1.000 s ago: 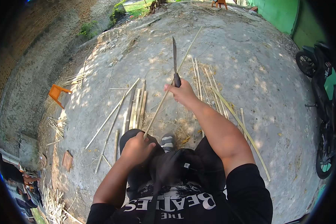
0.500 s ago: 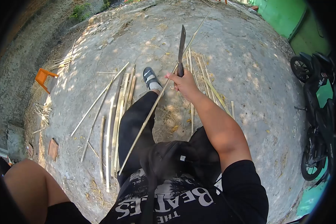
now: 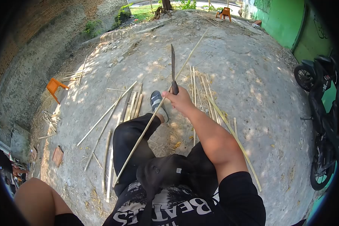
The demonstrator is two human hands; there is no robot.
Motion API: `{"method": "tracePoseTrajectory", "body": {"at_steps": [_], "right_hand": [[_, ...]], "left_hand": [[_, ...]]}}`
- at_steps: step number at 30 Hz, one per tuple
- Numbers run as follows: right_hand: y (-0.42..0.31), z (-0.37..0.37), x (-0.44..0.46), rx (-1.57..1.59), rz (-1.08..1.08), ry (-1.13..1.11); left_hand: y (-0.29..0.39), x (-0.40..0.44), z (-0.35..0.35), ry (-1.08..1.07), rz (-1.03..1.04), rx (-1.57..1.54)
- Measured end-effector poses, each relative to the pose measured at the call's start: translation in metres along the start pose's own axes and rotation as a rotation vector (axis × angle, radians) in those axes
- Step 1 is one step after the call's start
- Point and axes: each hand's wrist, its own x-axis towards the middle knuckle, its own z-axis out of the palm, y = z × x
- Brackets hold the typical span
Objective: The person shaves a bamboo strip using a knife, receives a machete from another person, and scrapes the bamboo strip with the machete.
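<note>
Both knife [image 3: 173, 64] and strip [image 3: 141, 137] gripped in right hand [image 3: 180, 101]; left hand cut off, unreadable

We can't see the left hand, its arm [image 3: 37, 199] cut off at the lower left, while the right hand [image 3: 180, 101], fingers [image 3: 168, 95] curled, hides part of the knife handle [image 3: 175, 88], shirt lettering [image 3: 190, 206] runs off below, and shapes at far left [image 3: 17, 169] blur.

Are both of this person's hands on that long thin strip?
No, only the right hand holds the strip, together with a knife; the left arm is off to the side, the left hand unseen.
</note>
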Motion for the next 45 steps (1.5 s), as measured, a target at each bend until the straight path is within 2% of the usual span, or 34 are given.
{"method": "tracePoseTrajectory", "body": {"at_steps": [2, 3, 4, 6, 7, 8, 11, 14, 15, 17, 18, 21, 22, 23, 25, 27, 29, 31, 35, 38, 41, 44, 45], "right_hand": [[-0.006, -0.001, 0.001, -0.021, -0.027, 0.001], [-0.012, -0.004, 0.002, -0.035, -0.045, 0.012], [-0.025, -0.006, -0.003, -0.059, -0.069, 0.018], [-0.027, -0.009, -0.006, 0.029, -0.054, 0.027], [-0.027, -0.009, -0.006, 0.066, -0.044, 0.021], [-0.029, -0.007, -0.010, 0.105, -0.006, 0.044], [-0.025, -0.001, -0.019, 0.091, 0.058, 0.073], [-0.013, 0.002, -0.023, 0.030, 0.017, 0.120], [-0.012, 0.002, -0.024, 0.018, 0.018, 0.139], [-0.011, 0.002, -0.021, 0.034, 0.066, 0.163], [-0.011, 0.002, -0.021, 0.043, 0.074, 0.163], [-0.019, 0.010, -0.020, 0.015, 0.060, 0.127], [-0.022, 0.012, -0.019, -0.005, 0.050, 0.101], [-0.022, 0.011, -0.015, -0.074, 0.062, 0.049], [-0.022, 0.008, -0.011, -0.196, 0.099, -0.045], [-0.022, 0.010, -0.007, -0.451, 0.086, -0.150], [-0.014, 0.018, -0.017, -0.666, 0.029, -0.286], [-0.015, 0.027, -0.021, -0.864, -0.114, -0.439], [-0.022, 0.035, -0.026, -1.041, -0.126, -0.369], [-0.014, 0.015, -0.011, -1.093, -0.040, -0.178], [-0.019, 0.013, -0.018, -1.155, -0.063, -0.332], [-0.018, 0.017, -0.024, -1.209, -0.056, -0.388], [-0.014, 0.012, -0.018, -1.199, 0.015, -0.323]], "left_hand": [[0.008, 0.001, -0.018, 0.110, -0.108, 0.001], [0.009, -0.012, -0.018, 0.182, -0.271, -0.022], [0.004, -0.049, -0.011, 0.242, -0.555, -0.059], [-0.010, -0.149, 0.046, 0.168, -1.116, -0.088], [-0.009, -0.180, 0.077, 0.061, -1.505, -0.077], [-0.007, -0.219, 0.095, -0.146, -1.720, -0.055], [0.015, -0.293, 0.135, -0.596, -1.766, -0.073], [0.017, -0.330, 0.154, -0.639, -1.754, -0.467], [0.016, -0.337, 0.157, -0.676, -1.812, -0.562], [0.012, -0.347, 0.162, -0.569, -1.877, -0.723], [0.014, -0.345, 0.165, -0.482, -2.035, -0.876], [0.020, -0.363, 0.169, -0.502, -1.947, -0.925], [0.019, -0.364, 0.167, -0.488, -1.933, -0.766], [0.016, -0.378, 0.160, -0.478, -1.906, -0.725], [0.009, -0.394, 0.146, -0.294, -2.181, -0.988], [0.005, -0.405, 0.138, -0.132, -2.284, -1.158], [0.003, -0.399, 0.135, -0.030, -2.315, -1.102], [0.003, -0.396, 0.134, -0.115, -2.274, -1.016], [0.007, -0.383, 0.139, -0.157, -2.266, -0.998], [0.007, -0.377, 0.150, -0.261, -2.317, -0.910], [0.007, -0.380, 0.160, -0.280, -2.319, -0.904], [0.006, -0.387, 0.166, -0.272, -2.246, -1.005], [0.006, -0.388, 0.167, -0.282, -2.265, -0.973]]}}
